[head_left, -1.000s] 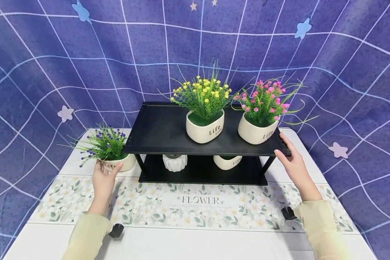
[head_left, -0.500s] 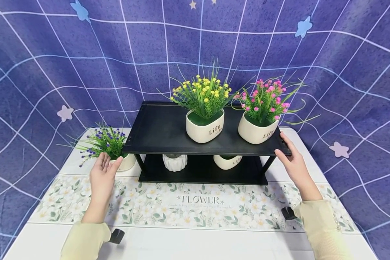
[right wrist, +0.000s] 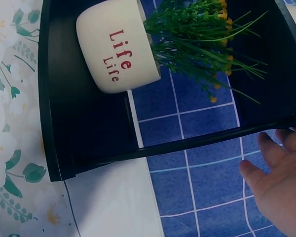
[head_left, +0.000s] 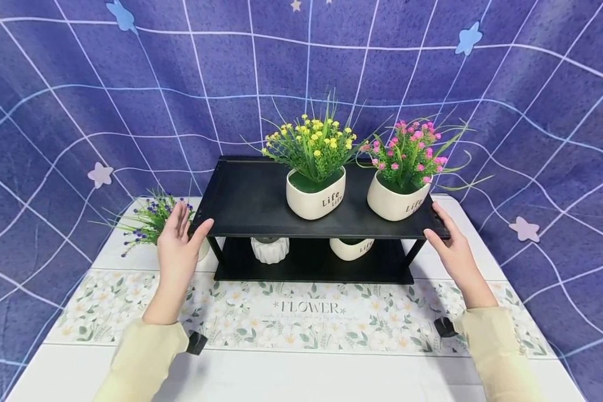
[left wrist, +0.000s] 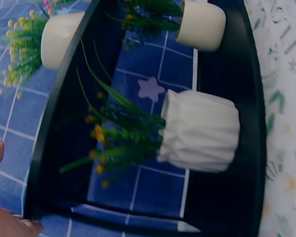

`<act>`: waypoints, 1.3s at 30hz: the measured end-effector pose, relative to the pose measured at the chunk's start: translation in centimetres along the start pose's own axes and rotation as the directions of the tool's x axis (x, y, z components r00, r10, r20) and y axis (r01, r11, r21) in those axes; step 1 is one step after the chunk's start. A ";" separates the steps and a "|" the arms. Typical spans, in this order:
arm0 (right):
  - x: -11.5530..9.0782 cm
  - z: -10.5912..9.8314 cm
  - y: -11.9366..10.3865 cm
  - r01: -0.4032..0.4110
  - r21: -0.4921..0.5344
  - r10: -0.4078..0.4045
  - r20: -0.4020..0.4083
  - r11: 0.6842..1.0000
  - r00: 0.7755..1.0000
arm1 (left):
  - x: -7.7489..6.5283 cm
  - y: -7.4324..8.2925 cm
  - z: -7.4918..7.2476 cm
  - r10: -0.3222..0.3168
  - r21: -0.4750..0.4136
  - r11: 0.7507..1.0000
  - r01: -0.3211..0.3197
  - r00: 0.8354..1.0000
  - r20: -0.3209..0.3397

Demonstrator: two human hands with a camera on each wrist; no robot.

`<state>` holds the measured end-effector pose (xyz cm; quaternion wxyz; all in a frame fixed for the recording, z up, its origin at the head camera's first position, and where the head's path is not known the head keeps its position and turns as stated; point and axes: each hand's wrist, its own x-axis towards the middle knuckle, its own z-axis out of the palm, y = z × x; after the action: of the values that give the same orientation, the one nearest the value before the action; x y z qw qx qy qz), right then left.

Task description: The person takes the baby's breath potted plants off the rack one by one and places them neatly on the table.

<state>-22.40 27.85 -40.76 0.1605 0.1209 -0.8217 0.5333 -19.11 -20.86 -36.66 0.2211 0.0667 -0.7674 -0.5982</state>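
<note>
Head: R hand (head_left: 454, 257) touching blk shelf (head_left: 251, 195), L hand (head_left: 178, 248) nr

A black, rectangular, two-tier rack (head_left: 251, 192) stands upright and level across the table (head_left: 291, 377), its upper tier touched at the right end by the right hand (head_left: 454, 251), its left front corner just beside the left hand (head_left: 178, 251).

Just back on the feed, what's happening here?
A person is handling a black two-tier shelf. The right hand holds its front right corner between thumb and fingers; the left hand is at the front left corner, contact unclear. A yellow-flowered pot and a pink-flowered pot stand on top, a white ribbed pot and another pot below. A purple-flowered plant sits on the table, left of the shelf.
</note>
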 end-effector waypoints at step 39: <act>-0.2 0.1 0.0 0.000 -0.013 0.000 -0.015 1.000 1.000 | 1.0 4.7 11.5 0.028 0.153 0.985 -0.080 0.949 0.313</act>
<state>-22.27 27.75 -40.91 0.1676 0.1157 -0.8240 0.5287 -24.02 -9.73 -34.13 0.1079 -0.0311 -0.8407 -0.5297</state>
